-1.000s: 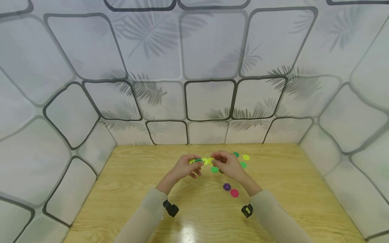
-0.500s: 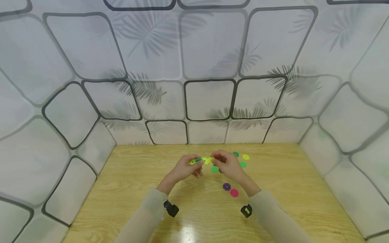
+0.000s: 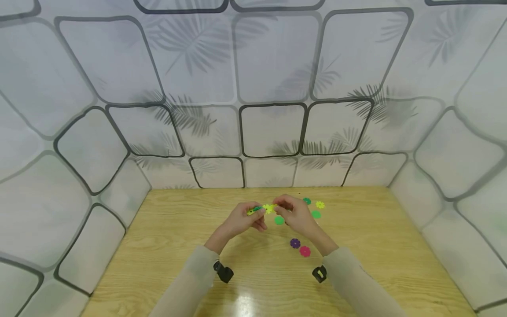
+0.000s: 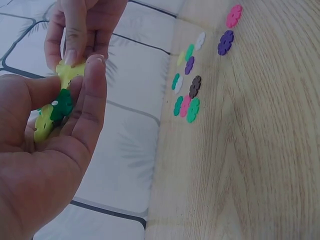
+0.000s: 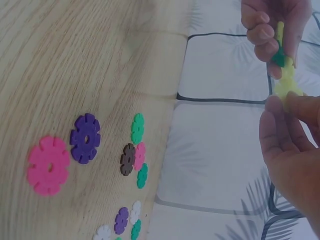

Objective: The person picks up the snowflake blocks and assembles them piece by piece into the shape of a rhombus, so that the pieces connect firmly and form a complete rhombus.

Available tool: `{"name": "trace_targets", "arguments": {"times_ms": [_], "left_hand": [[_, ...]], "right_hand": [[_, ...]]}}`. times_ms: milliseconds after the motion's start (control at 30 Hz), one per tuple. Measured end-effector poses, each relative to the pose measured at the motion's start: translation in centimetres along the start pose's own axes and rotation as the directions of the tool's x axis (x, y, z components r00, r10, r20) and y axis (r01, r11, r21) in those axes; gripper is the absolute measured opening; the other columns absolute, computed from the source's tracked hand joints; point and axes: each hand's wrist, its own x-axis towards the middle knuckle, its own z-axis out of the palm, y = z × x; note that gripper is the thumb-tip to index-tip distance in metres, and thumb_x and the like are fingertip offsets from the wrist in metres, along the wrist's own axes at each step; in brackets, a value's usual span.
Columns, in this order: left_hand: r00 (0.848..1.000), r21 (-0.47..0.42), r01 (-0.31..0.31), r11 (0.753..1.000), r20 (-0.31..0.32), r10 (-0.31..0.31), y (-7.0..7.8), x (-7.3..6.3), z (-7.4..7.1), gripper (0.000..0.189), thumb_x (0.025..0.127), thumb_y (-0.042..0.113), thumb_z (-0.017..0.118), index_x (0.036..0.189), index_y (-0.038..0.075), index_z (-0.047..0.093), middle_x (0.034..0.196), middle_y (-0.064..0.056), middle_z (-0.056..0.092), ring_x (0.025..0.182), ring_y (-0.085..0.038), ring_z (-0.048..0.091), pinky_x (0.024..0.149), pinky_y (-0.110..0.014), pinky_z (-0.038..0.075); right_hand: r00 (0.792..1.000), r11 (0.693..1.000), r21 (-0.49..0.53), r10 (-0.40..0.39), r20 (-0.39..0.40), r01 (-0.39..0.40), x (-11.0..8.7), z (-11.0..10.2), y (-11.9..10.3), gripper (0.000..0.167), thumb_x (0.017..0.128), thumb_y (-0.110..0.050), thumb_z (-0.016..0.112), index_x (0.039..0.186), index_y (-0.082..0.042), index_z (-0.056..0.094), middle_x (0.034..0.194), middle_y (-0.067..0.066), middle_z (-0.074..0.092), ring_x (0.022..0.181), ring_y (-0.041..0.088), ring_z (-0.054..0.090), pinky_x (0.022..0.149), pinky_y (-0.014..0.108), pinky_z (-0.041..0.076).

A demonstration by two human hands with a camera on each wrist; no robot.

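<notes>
A short chain of interlocking flower-shaped discs is held up off the table between both hands. My left hand [image 3: 240, 219] grips its left part, where a yellow disc [image 4: 44, 123] joins a dark green disc [image 4: 62, 103]. Toward the right end comes bright yellow [image 3: 268, 208], pinched between the thumb and fingers of my right hand [image 3: 298, 215]. Fingers partly cover that end, so I cannot tell how the last pieces fit together. Seen from the right wrist, the yellow piece [image 5: 286, 86] sits right at the right hand's fingertips.
Loose discs lie on the wooden table [image 3: 178, 264]. A purple disc [image 3: 295, 243] and a pink disc [image 3: 305, 251] are nearest me. Beyond are a light green disc [image 3: 279, 220], a brown disc [image 5: 128, 159], a yellow disc [image 3: 320, 204] and several others. A patterned backdrop [image 3: 273, 132] stands behind.
Both hands keep their hold on the chain. The right hand has shifted very slightly up and left; the left hand's lower fingers have moved a little to the right.
</notes>
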Motion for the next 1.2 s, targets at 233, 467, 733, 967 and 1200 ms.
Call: {"name": "trace_targets", "arguments": {"times_ms": [233, 467, 733, 967, 1200], "left_hand": [[1.0, 0.043, 0.012, 0.999, 0.021, -0.012, -0.3, 0.1, -0.2, 0.027, 0.111, 0.02, 0.056, 0.116, -0.004, 0.067, 0.087, -0.01, 0.069, 0.079, -0.024, 0.079, 0.083, -0.063, 0.063], [0.999, 0.109, 0.031, 0.994, 0.012, -0.033, -0.4, 0.0, -0.5, 0.032, 0.112, 0.027, 0.056, 0.122, 0.0, 0.069, 0.101, -0.02, 0.071, 0.082, -0.027, 0.079, 0.074, -0.057, 0.065], [0.999, 0.119, 0.035, 0.992, -0.002, -0.035, -0.2, 0.0, -0.5, 0.037, 0.112, 0.028, 0.054, 0.126, -0.003, 0.068, 0.117, -0.026, 0.068, 0.088, -0.036, 0.079, 0.066, -0.043, 0.066], [1.0, 0.162, 0.001, 0.987, -0.03, 0.004, -0.2, -0.1, -0.2, 0.042, 0.111, 0.026, 0.058, 0.144, 0.002, 0.059, 0.121, -0.028, 0.069, 0.096, -0.049, 0.074, 0.073, -0.06, 0.064], [0.992, 0.265, -0.071, 0.962, -0.08, 0.095, -0.2, 0.0, 0.3, 0.048, 0.104, 0.028, 0.07, 0.146, 0.007, 0.06, 0.131, -0.017, 0.068, 0.084, -0.04, 0.07, 0.071, -0.042, 0.064]], "right_hand": [[0.999, 0.999, 0.019, 0.037, 0.039, -0.037, -0.2, -0.5, -0.8, 0.014, 0.103, -0.006, 0.066, 0.116, -0.003, 0.072, 0.095, 0.022, 0.072, 0.071, 0.012, 0.061, 0.053, 0.02, 0.046], [0.995, 0.997, 0.034, 0.063, 0.079, -0.066, -0.1, -0.6, -0.4, 0.018, 0.106, -0.011, 0.065, 0.121, -0.003, 0.072, 0.095, 0.022, 0.072, 0.068, 0.009, 0.059, 0.053, 0.02, 0.046], [0.997, 0.999, 0.036, 0.033, 0.071, -0.036, 0.1, -0.7, 0.0, 0.018, 0.105, -0.011, 0.065, 0.119, -0.004, 0.073, 0.096, 0.016, 0.074, 0.081, 0.011, 0.069, 0.061, 0.025, 0.054], [0.996, 0.997, 0.059, 0.046, 0.083, -0.051, 0.1, -0.6, 0.5, 0.019, 0.106, -0.012, 0.064, 0.121, -0.003, 0.072, 0.092, 0.015, 0.073, 0.073, 0.014, 0.065, 0.055, 0.021, 0.048], [0.996, 0.998, 0.052, 0.036, 0.081, -0.04, 0.0, -0.7, 0.5, 0.018, 0.106, -0.011, 0.064, 0.12, -0.003, 0.072, 0.088, 0.017, 0.072, 0.068, 0.018, 0.063, 0.054, 0.021, 0.048]]}}
